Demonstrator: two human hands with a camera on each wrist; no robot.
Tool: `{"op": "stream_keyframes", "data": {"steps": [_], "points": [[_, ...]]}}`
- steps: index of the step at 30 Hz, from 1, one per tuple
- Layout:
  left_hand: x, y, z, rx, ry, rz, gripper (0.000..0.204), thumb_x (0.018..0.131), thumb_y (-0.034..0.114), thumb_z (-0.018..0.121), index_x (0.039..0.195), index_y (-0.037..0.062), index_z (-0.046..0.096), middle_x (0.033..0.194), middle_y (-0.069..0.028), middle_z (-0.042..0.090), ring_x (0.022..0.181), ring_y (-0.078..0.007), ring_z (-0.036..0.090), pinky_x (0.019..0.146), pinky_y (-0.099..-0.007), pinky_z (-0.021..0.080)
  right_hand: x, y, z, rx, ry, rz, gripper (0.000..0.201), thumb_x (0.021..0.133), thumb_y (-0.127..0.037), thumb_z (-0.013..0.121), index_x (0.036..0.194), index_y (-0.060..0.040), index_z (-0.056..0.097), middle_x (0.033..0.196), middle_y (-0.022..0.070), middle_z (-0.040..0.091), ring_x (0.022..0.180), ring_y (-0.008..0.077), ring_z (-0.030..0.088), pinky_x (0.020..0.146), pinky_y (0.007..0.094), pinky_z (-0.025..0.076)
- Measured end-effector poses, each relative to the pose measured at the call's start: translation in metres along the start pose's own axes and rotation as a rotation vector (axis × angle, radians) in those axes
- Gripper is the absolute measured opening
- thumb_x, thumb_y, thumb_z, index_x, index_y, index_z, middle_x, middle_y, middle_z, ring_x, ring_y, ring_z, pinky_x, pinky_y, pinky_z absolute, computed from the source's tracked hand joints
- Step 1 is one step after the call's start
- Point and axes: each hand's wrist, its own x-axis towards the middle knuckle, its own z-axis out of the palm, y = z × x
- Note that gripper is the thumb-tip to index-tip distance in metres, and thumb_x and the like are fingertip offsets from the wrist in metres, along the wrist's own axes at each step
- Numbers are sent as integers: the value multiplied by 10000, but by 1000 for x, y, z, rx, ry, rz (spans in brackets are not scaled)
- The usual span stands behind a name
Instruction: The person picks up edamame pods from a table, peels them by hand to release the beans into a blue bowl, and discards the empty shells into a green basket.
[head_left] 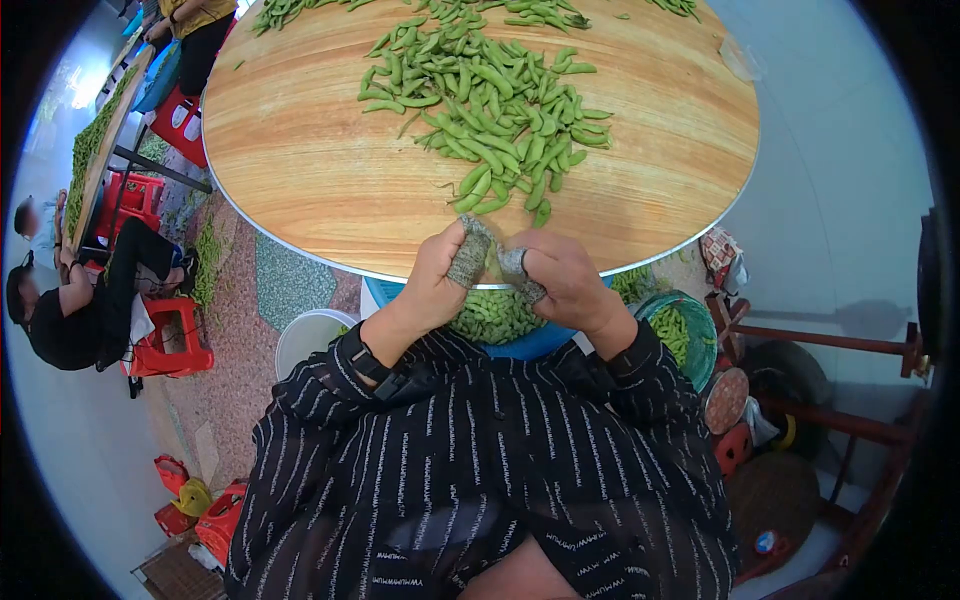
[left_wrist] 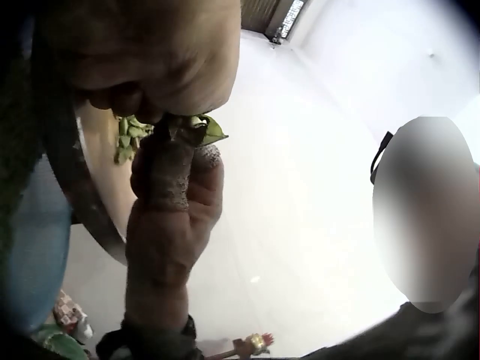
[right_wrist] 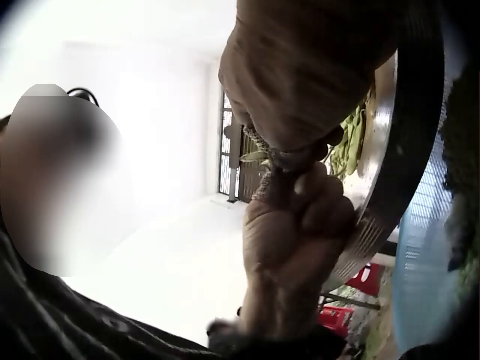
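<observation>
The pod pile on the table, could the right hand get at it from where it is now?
Probably yes. The pod pile lies on the open table just beyond the right hand, nothing between them. But that hand and the left hand are pinching a pod, so it must let go first.

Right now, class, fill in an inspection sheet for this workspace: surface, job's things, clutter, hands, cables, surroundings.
Surface: round wooden table with a metal rim.
Job's things: a pod pinched between both hands; a pile of pods on the table; a blue basin of green pickings below the hands.
Clutter: stray pods at the far edge.
Hands: left hand and right hand meet at the table edge, with fabric wraps on thumb and finger.
Cables: nothing seen.
Surroundings: red stools, a white bucket, seated people at the left.
</observation>
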Motion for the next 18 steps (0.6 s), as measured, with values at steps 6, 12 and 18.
{"op": "stream_keyframes", "data": {"steps": [6,12,18], "points": [[-2,-8,0,-2,-40,52,186,876,222,477,916,41,486,723,32,489,627,-47,463,536,-182,395,-4,-3,2,195,-44,160,213,608,52,555,807,-13,515,774,116,535,694,304,522,608,320,424],[-4,0,1,-75,-8,42,206,872,238,489,901,34,481,754,22,488,661,-50,467,564,-184,410,0,-6,2,430,-90,376,194,651,60,546,829,-12,524,764,107,528,681,276,507,613,290,404],[-7,-6,-4,24,-48,95,176,875,212,474,906,39,482,725,23,482,656,-47,470,556,-177,394,-1,-1,1,215,-83,103,136,692,19,575,816,-14,529,793,131,540,719,293,528,629,302,416]]}}
